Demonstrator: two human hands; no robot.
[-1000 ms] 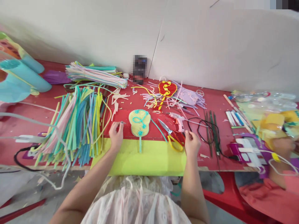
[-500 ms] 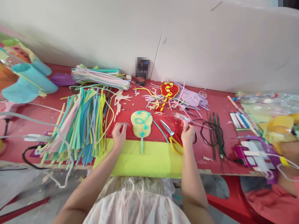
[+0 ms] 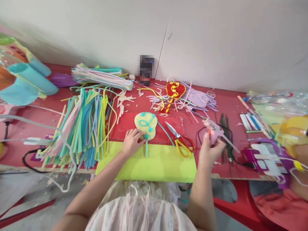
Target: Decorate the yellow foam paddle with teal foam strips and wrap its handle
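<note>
My right hand (image 3: pixel 209 153) is wrapped round a pink plastic glue gun (image 3: pixel 213 131), well right of a pale-yellow lobed fan (image 3: pixel 145 119) with turquoise trim. My left hand (image 3: pixel 133 141) touches that fan's lower left edge, fingers bent; I cannot tell whether they pinch it. Red-and-yellow-handled steel scissors (image 3: pixel 177 135) lie right of the fan, a lime-green sheet (image 3: pixel 155 168) under its turquoise stem (image 3: pixel 146 150), a red fan with yellow loops (image 3: pixel 175 91) behind it

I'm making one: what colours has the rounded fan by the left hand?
The fan is pale yellow and turquoise, clearest in head view.
</note>
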